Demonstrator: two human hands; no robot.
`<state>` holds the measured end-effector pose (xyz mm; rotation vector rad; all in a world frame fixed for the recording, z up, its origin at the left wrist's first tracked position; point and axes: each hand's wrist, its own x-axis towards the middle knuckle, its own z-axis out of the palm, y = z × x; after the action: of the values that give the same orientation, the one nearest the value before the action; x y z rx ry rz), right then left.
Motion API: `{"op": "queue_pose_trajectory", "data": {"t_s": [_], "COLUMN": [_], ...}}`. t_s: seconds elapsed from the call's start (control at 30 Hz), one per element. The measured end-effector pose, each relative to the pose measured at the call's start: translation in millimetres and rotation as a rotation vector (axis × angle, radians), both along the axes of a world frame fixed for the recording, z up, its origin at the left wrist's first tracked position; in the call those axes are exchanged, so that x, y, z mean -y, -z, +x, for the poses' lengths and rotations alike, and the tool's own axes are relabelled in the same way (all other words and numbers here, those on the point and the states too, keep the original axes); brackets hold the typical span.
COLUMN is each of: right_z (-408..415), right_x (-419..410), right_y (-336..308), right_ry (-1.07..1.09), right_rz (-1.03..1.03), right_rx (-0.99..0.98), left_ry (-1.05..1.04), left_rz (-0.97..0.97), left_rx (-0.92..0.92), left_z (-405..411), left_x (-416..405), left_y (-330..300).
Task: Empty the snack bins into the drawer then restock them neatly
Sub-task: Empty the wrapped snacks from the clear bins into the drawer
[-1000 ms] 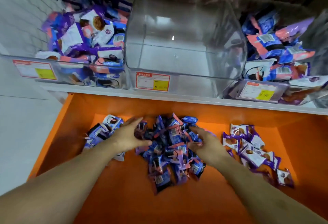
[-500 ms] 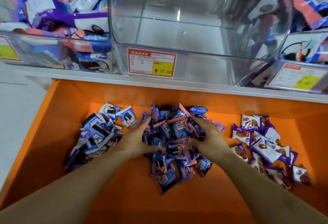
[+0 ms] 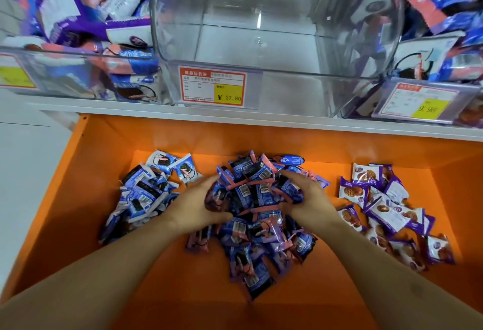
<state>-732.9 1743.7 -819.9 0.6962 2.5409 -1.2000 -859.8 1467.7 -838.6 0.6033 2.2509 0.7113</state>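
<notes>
An open orange drawer (image 3: 78, 199) holds three heaps of wrapped snacks. The middle heap of blue-and-pink packets (image 3: 257, 227) lies between my hands. My left hand (image 3: 194, 205) curls round its left side and my right hand (image 3: 307, 199) curls round its right side, together gripping a bunch of packets. Above the drawer stands an empty clear plastic bin (image 3: 274, 50) with a red and yellow price tag (image 3: 212, 86).
A heap of blue-and-white packets (image 3: 142, 196) lies at the drawer's left, purple-and-white waffle packets (image 3: 386, 207) at its right. Full clear bins flank the empty one, left bin (image 3: 73, 29) and right bin (image 3: 439, 42). A white shelf edge (image 3: 235, 118) runs above the drawer.
Both hands have closed inward on the middle heap and gathered a bunch of packets between them. The view has moved closer to the drawer and bins.
</notes>
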Motion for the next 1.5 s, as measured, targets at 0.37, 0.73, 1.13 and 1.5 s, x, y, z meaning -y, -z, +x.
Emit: {"op": "queue_pose_trajectory", "data": {"t_s": [0.37, 0.73, 1.13, 1.5], "right_z": [-12.7, -11.4, -10.0, -9.0], "right_x": [9.4, 6.0, 11.8, 13.0], "right_y": [-1.0, -3.3, -11.5, -15.9], "right_ry": [-0.008, -0.006, -0.032, -0.030], "right_rz": [0.048, 0.059, 0.110, 0.087], "right_rx": [0.004, 0.005, 0.021, 0.026], "left_ry": [0.033, 0.404, 0.340, 0.146], "left_rz": [-0.243, -0.244, -0.198, -0.182], "left_rx": [-0.012, -0.237, -0.238, 0.078], "left_z": [-44.2, -25.1, 16.8, -8.4], "left_x": [46.6, 40.1, 13.1, 73.9], "left_y": [9.2, 4.7, 24.4, 23.0]}}
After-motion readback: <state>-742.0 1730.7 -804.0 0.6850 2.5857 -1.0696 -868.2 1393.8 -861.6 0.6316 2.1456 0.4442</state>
